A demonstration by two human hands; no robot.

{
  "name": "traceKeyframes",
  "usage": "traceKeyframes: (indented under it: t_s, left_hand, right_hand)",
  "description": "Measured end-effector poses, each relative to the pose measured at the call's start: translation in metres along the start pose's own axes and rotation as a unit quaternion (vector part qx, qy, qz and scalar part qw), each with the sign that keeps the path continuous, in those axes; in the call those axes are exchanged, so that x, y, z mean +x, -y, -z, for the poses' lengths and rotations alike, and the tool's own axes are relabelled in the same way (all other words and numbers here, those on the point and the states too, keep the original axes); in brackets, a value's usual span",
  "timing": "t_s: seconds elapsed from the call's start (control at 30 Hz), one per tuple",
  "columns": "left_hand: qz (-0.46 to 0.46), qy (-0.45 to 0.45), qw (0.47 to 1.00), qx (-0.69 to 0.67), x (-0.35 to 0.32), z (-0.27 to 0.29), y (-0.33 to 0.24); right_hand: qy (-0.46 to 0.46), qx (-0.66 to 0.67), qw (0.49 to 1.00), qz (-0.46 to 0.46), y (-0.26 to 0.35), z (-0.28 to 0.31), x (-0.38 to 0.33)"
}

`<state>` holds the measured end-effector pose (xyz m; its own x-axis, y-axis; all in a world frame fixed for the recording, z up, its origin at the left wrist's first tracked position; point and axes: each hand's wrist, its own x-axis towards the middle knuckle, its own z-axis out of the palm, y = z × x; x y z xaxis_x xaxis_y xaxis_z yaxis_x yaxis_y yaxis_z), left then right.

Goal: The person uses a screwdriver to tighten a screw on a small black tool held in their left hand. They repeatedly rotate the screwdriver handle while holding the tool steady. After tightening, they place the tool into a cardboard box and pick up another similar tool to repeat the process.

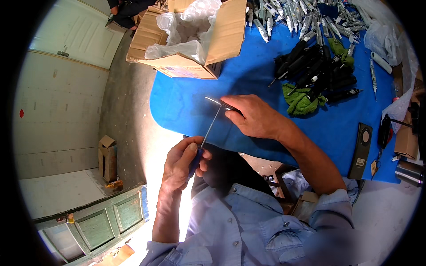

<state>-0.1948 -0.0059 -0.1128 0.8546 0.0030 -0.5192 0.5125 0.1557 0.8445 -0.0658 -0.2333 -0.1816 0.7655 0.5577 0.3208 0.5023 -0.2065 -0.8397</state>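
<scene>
My left hand (180,162) is closed round the blue handle of a screwdriver (195,163). Its thin metal shaft slants up and right, and its tip meets or overlaps the tool in my other hand; I cannot tell whether they touch. My right hand (255,116) pinches a slim dark tool (230,107) with a bright metal end that points left. The fingers cover most of this tool, so its exact kind is hidden. Both hands are over the near left part of the blue-covered table (177,106).
An open cardboard box (186,62) with clear plastic wrap stands at the table's far left. Several black-handled tools (315,66) lie on green cloths (301,101), with many slim silver tools (306,17) behind. At right are a dark flat box (360,150) and a metal cylinder (409,173).
</scene>
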Motion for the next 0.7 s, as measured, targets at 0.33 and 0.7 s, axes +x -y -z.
traceKeyframes:
  t_s: [0.33, 0.7]
  left_hand:
    - [-0.076, -0.063, 0.979, 0.179, -0.003, -0.013, 0.004]
    - [-0.057, -0.064, 0.987, 0.137, -0.003, -0.014, -0.007]
  right_hand:
    - [0.003, -0.007, 1.000, -0.010, 0.000, 0.002, 0.000]
    - [0.005, 0.089, 0.992, -0.087, 0.008, 0.010, 0.004]
